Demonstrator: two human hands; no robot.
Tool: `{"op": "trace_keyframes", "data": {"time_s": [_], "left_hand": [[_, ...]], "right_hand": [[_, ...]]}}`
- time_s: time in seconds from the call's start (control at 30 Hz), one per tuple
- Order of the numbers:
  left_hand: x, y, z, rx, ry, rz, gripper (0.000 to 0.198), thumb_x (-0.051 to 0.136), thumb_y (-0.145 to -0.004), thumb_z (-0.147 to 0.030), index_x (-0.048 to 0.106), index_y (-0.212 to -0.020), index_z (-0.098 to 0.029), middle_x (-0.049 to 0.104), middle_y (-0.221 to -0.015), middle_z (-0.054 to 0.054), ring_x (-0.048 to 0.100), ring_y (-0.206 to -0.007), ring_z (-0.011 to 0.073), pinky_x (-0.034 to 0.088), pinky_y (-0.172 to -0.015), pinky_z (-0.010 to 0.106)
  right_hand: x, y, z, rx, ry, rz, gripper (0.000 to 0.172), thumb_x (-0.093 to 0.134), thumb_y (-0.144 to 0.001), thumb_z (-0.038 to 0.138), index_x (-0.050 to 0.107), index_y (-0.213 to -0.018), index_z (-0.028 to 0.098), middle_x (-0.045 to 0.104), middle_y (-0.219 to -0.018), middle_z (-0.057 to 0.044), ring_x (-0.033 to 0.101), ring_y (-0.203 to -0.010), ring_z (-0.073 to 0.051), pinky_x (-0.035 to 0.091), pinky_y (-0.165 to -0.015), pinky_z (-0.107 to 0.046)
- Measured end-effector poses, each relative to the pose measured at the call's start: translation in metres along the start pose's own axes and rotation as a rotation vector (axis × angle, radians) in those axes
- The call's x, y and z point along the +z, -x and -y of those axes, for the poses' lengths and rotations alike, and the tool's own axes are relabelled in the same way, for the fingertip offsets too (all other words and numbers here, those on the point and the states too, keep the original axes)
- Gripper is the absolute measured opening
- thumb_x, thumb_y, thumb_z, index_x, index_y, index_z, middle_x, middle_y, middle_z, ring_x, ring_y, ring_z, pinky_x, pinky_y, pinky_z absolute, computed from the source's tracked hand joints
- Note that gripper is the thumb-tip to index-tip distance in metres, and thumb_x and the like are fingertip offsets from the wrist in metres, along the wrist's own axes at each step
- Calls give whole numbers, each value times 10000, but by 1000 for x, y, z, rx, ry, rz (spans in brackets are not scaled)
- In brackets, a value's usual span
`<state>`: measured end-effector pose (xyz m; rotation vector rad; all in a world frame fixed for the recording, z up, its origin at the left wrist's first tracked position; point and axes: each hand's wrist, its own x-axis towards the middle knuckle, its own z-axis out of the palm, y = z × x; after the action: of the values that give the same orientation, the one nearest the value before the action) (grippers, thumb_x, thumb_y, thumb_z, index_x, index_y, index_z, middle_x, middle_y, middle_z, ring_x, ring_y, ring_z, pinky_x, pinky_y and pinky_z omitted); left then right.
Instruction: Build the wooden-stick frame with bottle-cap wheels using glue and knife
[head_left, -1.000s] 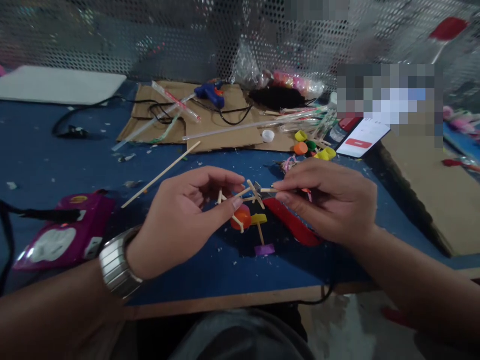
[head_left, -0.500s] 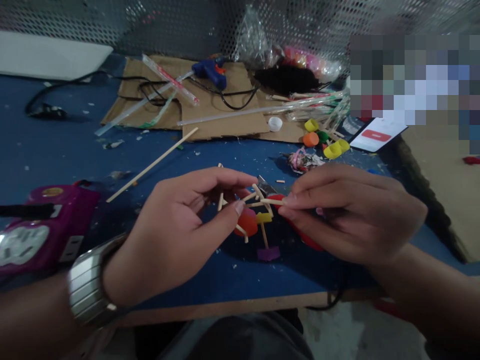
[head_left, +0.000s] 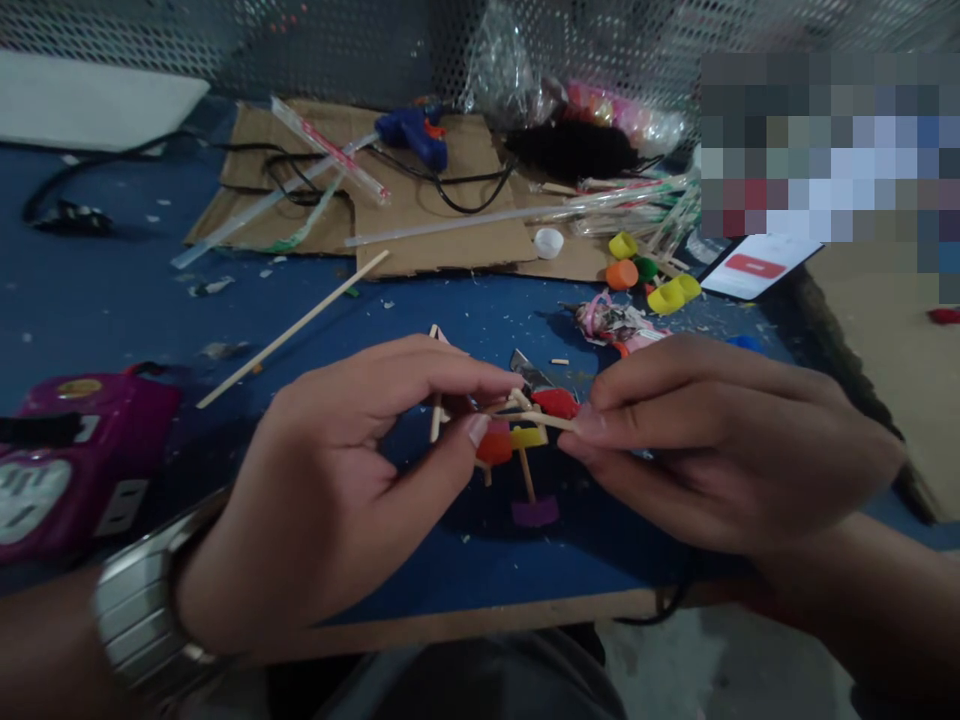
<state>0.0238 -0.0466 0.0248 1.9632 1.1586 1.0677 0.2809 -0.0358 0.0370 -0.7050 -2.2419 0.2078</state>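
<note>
Nearest, at 7 o'clock: metal-band wristwatch (head_left: 139, 620) on the left wrist. Left hand (head_left: 337, 490) pinches narrow, thumb and forefinger closed on the stick model (head_left: 504, 425). Right hand (head_left: 720, 445), at 3 o'clock of it, pinches the tip of one thin stick (head_left: 547, 419) that juts from the model; fingertips nearly meet those of the left hand.

Stick model: held just above the counter (head_left: 150, 300), centre frame. Thin pale wooden sticks joined at angles, an orange cap (head_left: 496, 446), a yellow piece (head_left: 528, 437), a red piece (head_left: 556, 402), and a purple foot (head_left: 535, 512) at 6 o'clock on a short upright stick. Whether the foot touches the counter, cannot tell.

Counter: blue top, littered with pale scraps, brown front edge. At 9 o'clock a magenta device (head_left: 67, 465); white label on it, writing too blurred to read. Long wooden skewer (head_left: 292, 330) lies at 11 o'clock of the hands.

Farther: white card with a red bar (head_left: 754, 265) at 2 o'clock, text unreadable. Loose caps beside it, yellow (head_left: 673, 293), orange (head_left: 621, 273), white (head_left: 548, 242). Cardboard sheet (head_left: 420, 215) at 12 o'clock carries clear plastic straws (head_left: 525, 213), black cable and a blue glue gun (head_left: 412, 133). Behind all, a perforated metal screen (head_left: 300, 40). No brand legible anywhere.
</note>
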Motion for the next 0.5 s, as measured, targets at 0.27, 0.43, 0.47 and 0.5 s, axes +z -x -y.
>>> {"op": "trace_keyframes", "data": {"time_s": [0.27,0.43,0.47,0.5], "left_hand": [[0,2,-6,-13,-37,0,193,738,-990,-244,860,-1120,-318,853,-1128,8,787,-983,245,686,-953,387],[-1,1,-6,9,-43,18,194,728,-994,-234,859,-1109,-317,853,-1120,4,787,-968,231,690,-933,369],[-1,1,-6,5,-41,19,193,728,-992,-231,861,-1105,-315,853,-1122,7,791,-973,235,691,-926,369],[-1,2,-6,-1,-39,15,191,732,-990,-231,863,-1100,-314,853,-1124,10,794,-978,239,691,-929,373]], "right_hand": [[-1,-1,2,39,-5,24,200,837,-892,100,788,-931,290,822,-900,-34,771,-710,-189,671,-629,-323],[0,-1,1,21,-3,1,148,846,-891,138,765,-908,261,811,-873,-23,751,-681,-151,637,-605,-280],[0,-1,0,19,1,3,151,852,-886,144,763,-909,264,810,-872,-19,750,-679,-153,634,-599,-282],[0,-1,0,20,6,6,153,855,-885,149,761,-910,267,811,-874,-17,751,-680,-156,633,-595,-285]]}}
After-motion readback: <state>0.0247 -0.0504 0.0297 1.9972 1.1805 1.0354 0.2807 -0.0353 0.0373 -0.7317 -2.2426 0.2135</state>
